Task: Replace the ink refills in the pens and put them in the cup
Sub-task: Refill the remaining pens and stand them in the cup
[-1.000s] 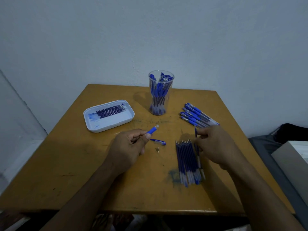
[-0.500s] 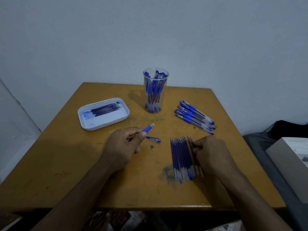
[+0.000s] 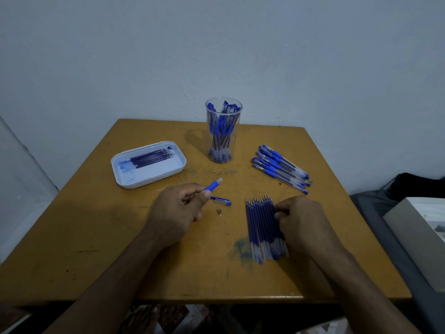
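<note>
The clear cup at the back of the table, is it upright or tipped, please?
Upright: the cup stands on its base on the table, rim up, pens inside.

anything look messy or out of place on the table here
Yes. A blue ink smear stains the table by the lower ends of the refill row, and blue ink marks the white tray near its used refills. A pen cap and small metal tip lie loose between the hands.
</note>
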